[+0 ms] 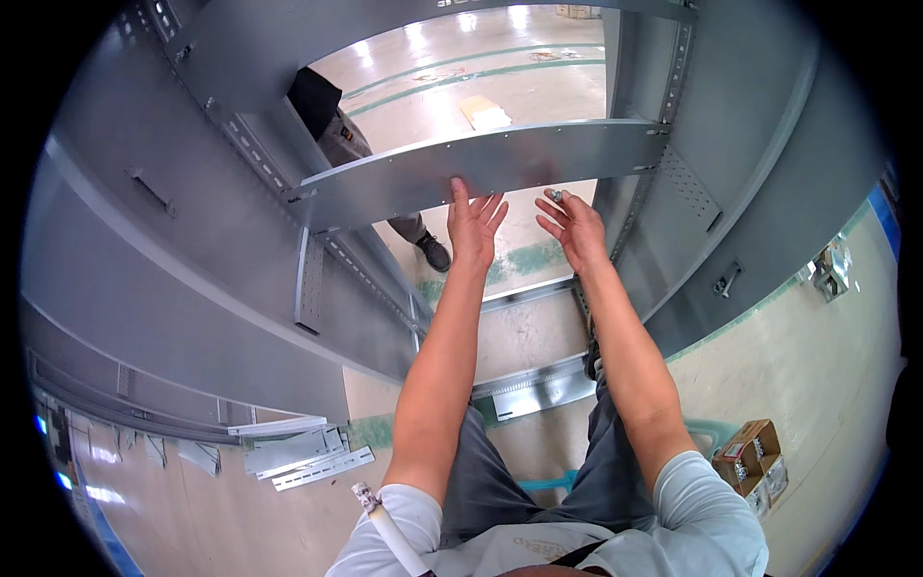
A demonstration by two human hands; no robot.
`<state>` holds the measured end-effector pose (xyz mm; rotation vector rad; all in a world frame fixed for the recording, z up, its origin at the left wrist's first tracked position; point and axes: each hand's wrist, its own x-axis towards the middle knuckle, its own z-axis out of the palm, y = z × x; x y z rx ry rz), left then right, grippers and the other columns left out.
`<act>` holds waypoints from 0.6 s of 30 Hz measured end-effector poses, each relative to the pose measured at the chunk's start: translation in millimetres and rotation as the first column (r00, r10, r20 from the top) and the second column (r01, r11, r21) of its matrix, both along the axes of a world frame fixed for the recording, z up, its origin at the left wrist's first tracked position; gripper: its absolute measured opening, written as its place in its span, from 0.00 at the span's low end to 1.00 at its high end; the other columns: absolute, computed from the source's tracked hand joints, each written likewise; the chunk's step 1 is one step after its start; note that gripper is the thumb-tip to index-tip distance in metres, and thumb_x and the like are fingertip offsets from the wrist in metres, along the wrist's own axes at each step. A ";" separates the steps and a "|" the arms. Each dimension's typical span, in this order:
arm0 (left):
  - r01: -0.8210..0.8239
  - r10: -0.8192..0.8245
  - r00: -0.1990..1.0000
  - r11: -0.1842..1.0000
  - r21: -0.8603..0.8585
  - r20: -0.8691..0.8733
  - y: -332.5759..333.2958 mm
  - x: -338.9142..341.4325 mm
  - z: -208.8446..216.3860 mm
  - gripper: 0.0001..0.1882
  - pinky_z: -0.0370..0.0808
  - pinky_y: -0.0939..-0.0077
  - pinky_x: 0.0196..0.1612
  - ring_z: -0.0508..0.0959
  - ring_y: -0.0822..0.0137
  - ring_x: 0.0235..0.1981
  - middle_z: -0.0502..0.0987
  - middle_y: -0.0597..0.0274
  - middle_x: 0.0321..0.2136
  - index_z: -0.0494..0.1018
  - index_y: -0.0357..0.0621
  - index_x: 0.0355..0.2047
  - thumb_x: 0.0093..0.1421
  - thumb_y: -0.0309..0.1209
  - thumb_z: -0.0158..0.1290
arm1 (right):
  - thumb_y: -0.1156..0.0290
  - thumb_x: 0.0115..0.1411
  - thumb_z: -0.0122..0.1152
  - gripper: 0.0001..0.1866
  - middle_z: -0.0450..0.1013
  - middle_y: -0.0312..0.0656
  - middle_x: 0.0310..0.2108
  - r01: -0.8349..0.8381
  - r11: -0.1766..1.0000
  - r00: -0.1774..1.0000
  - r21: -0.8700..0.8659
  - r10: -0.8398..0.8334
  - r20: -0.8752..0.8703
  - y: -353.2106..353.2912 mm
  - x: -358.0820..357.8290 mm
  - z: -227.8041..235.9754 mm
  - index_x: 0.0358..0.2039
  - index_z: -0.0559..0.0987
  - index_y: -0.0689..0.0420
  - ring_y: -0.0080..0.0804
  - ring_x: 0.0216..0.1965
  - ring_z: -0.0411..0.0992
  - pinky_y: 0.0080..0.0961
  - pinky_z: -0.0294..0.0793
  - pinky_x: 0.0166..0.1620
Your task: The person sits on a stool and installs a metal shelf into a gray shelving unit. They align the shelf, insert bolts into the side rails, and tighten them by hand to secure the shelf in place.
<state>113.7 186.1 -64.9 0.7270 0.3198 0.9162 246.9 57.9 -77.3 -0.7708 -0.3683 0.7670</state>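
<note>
A grey metal crosspiece with small holes along its edges spans the two uprights of a grey metal cabinet frame. My left hand is at its lower edge, thumb flat on the front face and fingertips at or behind the edge. Just to the right, my right hand pinches a small metal fastener between thumb and forefinger, below the crosspiece; its other fingers are loosely bent. The fastener's exact kind is too small to make out.
Tall grey side panels flank me. Loose metal strips lie on the floor at left. A cardboard box of small hardware stands at right. Beyond the frame, another person's leg shows. A cigarette juts up in the foreground.
</note>
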 end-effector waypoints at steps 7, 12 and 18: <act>0.050 -0.046 0.995 0.998 0.043 -0.094 -1.6 -2.8 6.0 0.47 0.76 0.54 0.58 0.74 0.48 0.58 0.67 0.37 0.57 0.54 0.35 0.65 0.62 0.61 0.53 | 0.65 0.70 0.53 0.13 0.76 0.43 0.39 -0.065 0.997 0.996 -0.045 0.067 0.058 1.1 -2.7 1.0 0.43 0.76 0.63 0.36 0.42 0.79 0.29 0.82 0.42; 0.243 -0.207 0.903 0.969 0.050 -0.375 -11.4 -10.8 -3.2 0.36 0.80 0.62 0.51 0.79 0.58 0.50 0.76 0.47 0.48 0.65 0.33 0.57 0.65 0.54 0.54 | 0.63 0.67 0.59 0.11 0.72 0.33 0.25 -0.038 0.995 0.981 -0.095 0.055 0.184 0.3 -8.4 -4.9 0.38 0.78 0.58 0.20 0.24 0.71 0.19 0.75 0.29; 0.346 -0.002 0.873 0.707 0.616 -0.488 -54.4 -17.3 22.5 0.24 0.79 0.80 0.36 0.78 0.76 0.37 0.78 0.64 0.39 0.72 0.41 0.58 0.62 0.29 0.62 | 0.63 0.68 0.59 0.11 0.74 0.32 0.24 -0.083 0.993 0.970 -0.084 0.100 0.221 -26.5 -22.0 6.3 0.36 0.79 0.58 0.18 0.23 0.69 0.17 0.69 0.27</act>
